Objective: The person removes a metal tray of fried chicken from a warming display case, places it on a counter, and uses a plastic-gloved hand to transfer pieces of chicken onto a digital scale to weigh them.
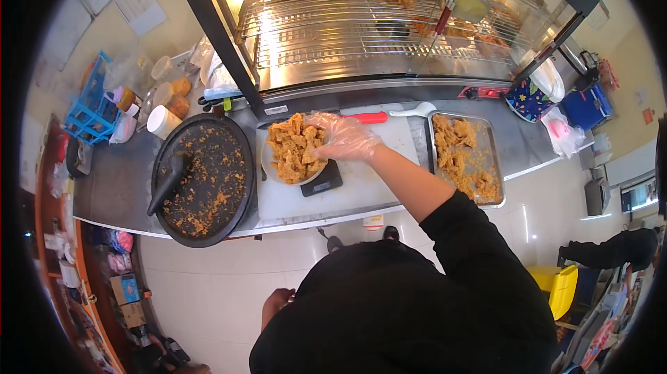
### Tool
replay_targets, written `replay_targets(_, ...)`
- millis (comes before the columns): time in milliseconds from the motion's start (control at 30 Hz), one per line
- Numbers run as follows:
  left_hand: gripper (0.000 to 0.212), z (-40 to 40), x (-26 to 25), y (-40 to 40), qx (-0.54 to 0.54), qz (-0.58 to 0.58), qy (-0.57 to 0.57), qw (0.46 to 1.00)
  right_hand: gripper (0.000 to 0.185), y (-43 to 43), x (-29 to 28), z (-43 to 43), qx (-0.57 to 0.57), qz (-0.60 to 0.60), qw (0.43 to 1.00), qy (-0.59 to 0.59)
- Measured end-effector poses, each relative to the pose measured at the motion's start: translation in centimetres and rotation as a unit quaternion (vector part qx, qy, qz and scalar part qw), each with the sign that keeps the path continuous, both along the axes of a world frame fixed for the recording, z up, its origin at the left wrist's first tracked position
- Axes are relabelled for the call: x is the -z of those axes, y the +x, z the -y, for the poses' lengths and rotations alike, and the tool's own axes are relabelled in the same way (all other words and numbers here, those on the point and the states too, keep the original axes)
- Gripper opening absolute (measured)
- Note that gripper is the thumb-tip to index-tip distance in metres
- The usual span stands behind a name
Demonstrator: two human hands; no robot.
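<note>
My right hand [346,137], in a clear plastic glove, touches the fried chicken pieces [294,150] heaped in a white bowl [268,168]. Whether its fingers grip a piece cannot be told. The bowl rests on a black digital scale [324,180], on a white cutting board [279,207]. My left hand [280,298] hangs low beside my body, below the counter edge, its fingers partly hidden. Left of the bowl, a large stone mortar [249,202] holds brown crumbs, with a dark pestle [169,186] lying in it. A metal tray [497,165] with fried chicken and crumbs stands to the right.
Behind the board, a red-handled knife [367,117] and a white scoop [414,110] lie under the glass display warmer [365,84]. A white tub [164,122] and a blue plastic basket [91,108] stand at the left. At the far right is another person [615,250], near a yellow bin [563,293].
</note>
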State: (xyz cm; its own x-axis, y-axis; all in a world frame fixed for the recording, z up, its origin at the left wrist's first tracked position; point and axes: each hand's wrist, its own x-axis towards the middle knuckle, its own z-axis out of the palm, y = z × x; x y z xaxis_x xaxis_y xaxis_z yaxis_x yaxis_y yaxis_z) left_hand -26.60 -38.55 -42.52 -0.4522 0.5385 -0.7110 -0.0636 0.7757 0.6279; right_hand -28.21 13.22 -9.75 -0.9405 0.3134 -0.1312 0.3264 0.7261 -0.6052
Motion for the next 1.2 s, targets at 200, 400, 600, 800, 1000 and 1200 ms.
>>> replay_targets(200,0.032,-20.6,-22.7,-7.6,-0.206,0.032,0.173,0.963,0.071,-0.1,2.6,-1.4,0.002,-0.06,0.998,-0.03)
replay_targets(400,0.058,-29.1,-23.0,-11.5,-0.274,-0.038,0.187,0.943,0.069,-0.5,2.0,-0.4,0.014,-0.026,0.998,-0.063)
replay_targets(600,0.059,-31.1,-21.9,-11.1,-0.249,-0.039,0.187,0.95,0.067,0.8,-0.7,-0.5,0.061,0.082,0.992,-0.081)
replay_targets(800,0.054,-31.8,-23.6,-8.0,-0.227,-0.051,0.184,0.955,0.066,3.9,0.5,-0.7,0.043,0.02,0.999,-0.015)
replay_targets(1000,0.056,-31.8,-23.6,-6.6,-0.216,-0.048,0.173,0.96,0.065,5.4,0.2,-0.8,0.031,0.008,0.996,0.079)
replay_targets(1200,0.058,-32.0,-23.3,-6.5,-0.23,-0.02,0.168,0.959,0.058,8.5,0.7,-3.5,0.104,-0.204,0.973,-0.013)
